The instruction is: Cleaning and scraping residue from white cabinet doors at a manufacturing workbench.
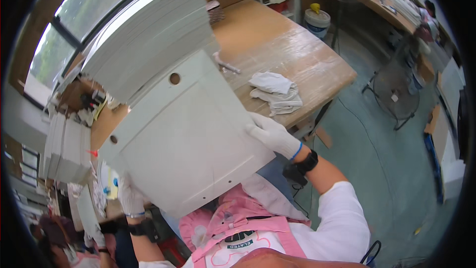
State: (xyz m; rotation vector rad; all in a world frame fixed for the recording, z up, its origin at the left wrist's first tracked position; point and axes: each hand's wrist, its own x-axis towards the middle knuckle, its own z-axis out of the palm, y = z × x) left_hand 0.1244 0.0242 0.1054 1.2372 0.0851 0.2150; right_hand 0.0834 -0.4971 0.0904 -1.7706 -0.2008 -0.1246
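Observation:
A white rectangular panel [193,134] is held tilted in front of me. Two round holes lie near its far edge and two tiny dark holes near its close edge. My right hand [271,136], in a white knit glove with a blue cuff line, is closed on the panel's right edge. At the lower left edge, my left hand [130,197], also gloved, grips the panel; its fingers are partly hidden. Just beyond the panel rises a tall stack of white panels [148,34], close to its far edge.
A plastic-covered wooden table [317,64] bears folded white cloths [275,92]. More stacked panels [67,144] stand on the left, and a person [99,243] is at lower left. On the right are a floor fan [395,97], a bucket [317,20] and a cable on the floor.

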